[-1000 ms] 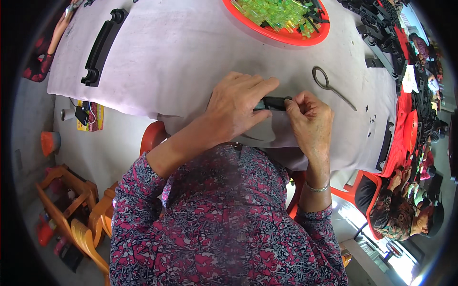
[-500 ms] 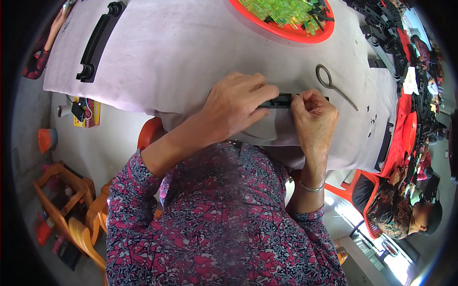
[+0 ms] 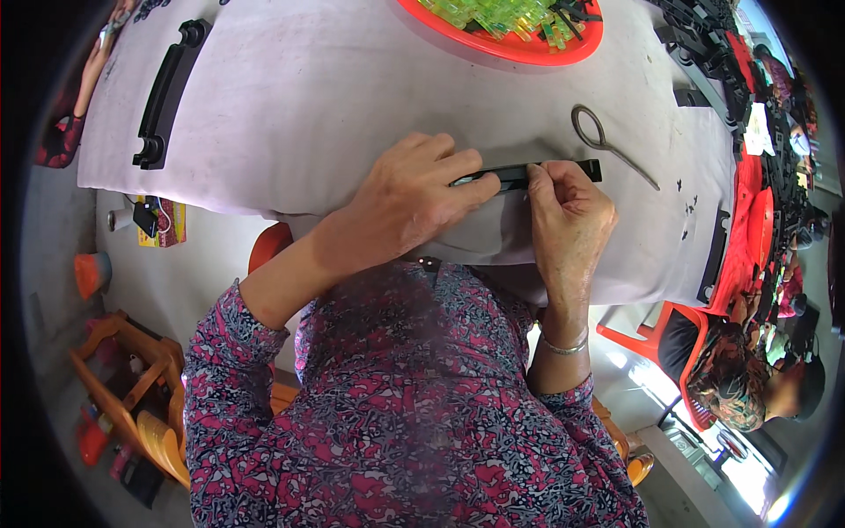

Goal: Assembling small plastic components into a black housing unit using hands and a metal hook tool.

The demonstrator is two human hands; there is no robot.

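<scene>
A narrow black plastic bar point(image 3: 510, 178) lies level between my hands, just above the cloth or on it; I cannot tell which. My left hand point(image 3: 418, 185) is closed around its left end, thumb below and fingers above. With thumb and forefinger pinched, my right hand point(image 3: 576, 211) presses on the bar right of its middle. Any small piece in that pinch is hidden. The bar's right end sticks out beyond my right fingers. Behind my right hand rests a metal tool with a loop handle point(image 3: 603, 145) and a thin shaft.
At the far side stands a red tray point(image 3: 528, 60) of clear yellow-green pieces. Similar black bars lie at the left point(image 3: 172, 97) and right edge point(image 3: 715, 255), with black bits point(image 3: 687, 209) nearby. More black parts point(image 3: 704, 62) pile up far right. A person point(image 3: 748, 378) sits at right.
My right fingers have shifted a little left along the bar, so more of its right end shows. My left hand still grips the other end. The whole view has shifted slightly.
</scene>
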